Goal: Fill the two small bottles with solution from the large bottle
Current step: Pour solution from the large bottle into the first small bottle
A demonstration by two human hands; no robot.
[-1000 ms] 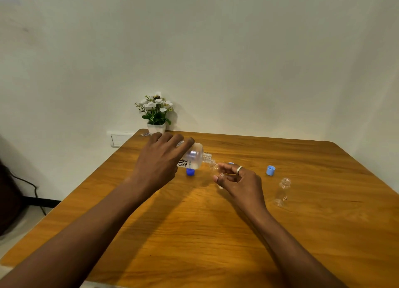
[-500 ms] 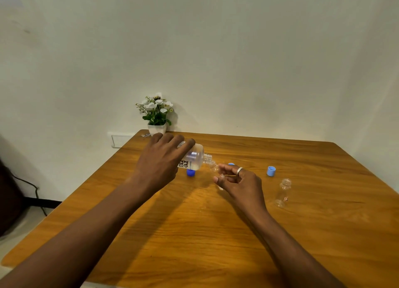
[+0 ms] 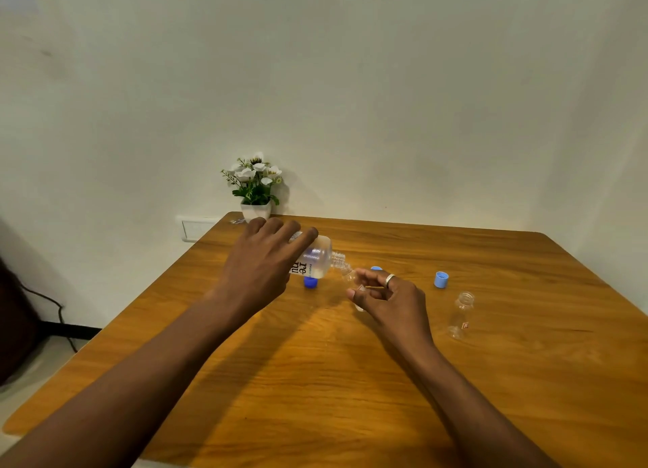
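My left hand [image 3: 263, 264] grips the large clear bottle [image 3: 317, 259], tipped on its side with its open neck pointing right. That neck meets the mouth of a small clear bottle [image 3: 350, 278], which my right hand [image 3: 385, 295] holds, mostly hiding it. A second small clear bottle [image 3: 461, 315] stands open and uncapped to the right on the wooden table [image 3: 350, 380]. A dark blue cap [image 3: 310, 282] lies under the large bottle. One light blue cap [image 3: 441, 279] rests right of my right hand, another [image 3: 376, 268] peeks out behind my fingers.
A small white pot of white flowers [image 3: 256, 187] stands at the table's far left corner by the wall. A wall socket [image 3: 194, 227] and a dark cable [image 3: 59, 313] sit left of the table. The table's right edge falls off near the second small bottle.
Hardly anything differs: both hands hold the same pose, with the large bottle tipped at the small bottle's mouth throughout.
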